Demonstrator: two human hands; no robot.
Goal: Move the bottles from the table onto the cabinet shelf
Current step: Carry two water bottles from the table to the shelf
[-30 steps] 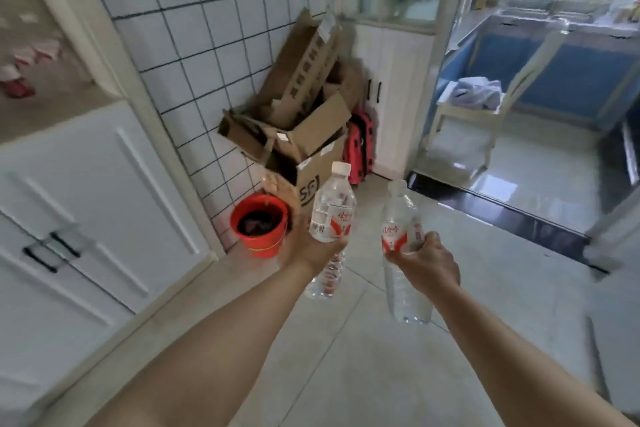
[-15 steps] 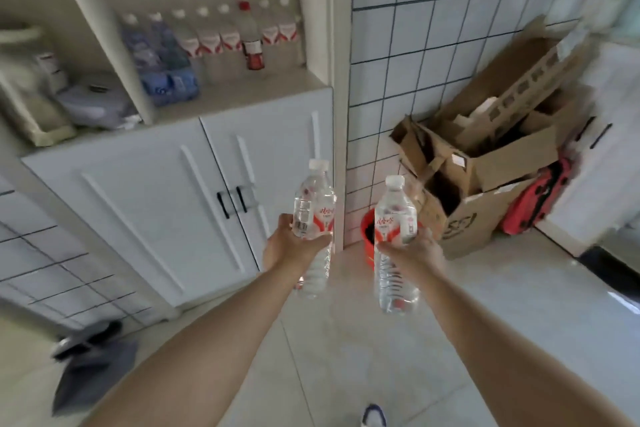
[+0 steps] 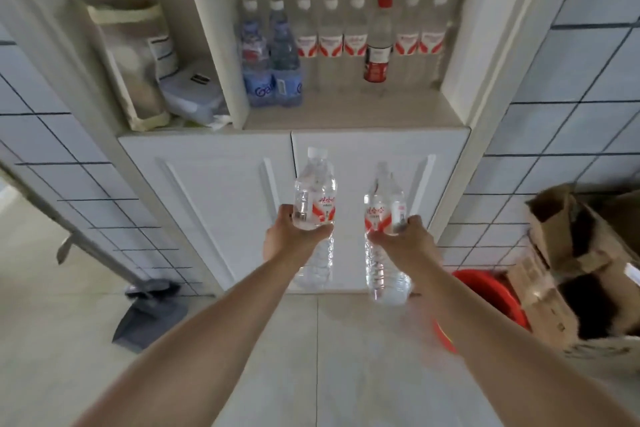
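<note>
Now squared up to the cabinet shelf (image 3: 349,113); our left hand (image 3: 289,239) and right hand (image 3: 403,241) each grip a bottle (image 3: 315,194), upright for shelving.

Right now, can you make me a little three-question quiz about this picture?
1. True or false: each of the hands, left hand and right hand, holds a water bottle.
2. What colour cap has the odd bottle in the shelf row? A) red B) green C) black
3. Fill in: the two blue-labelled bottles stand at the ___ end of the row.

Key: 1 true; 2 A; 3 left.
</note>
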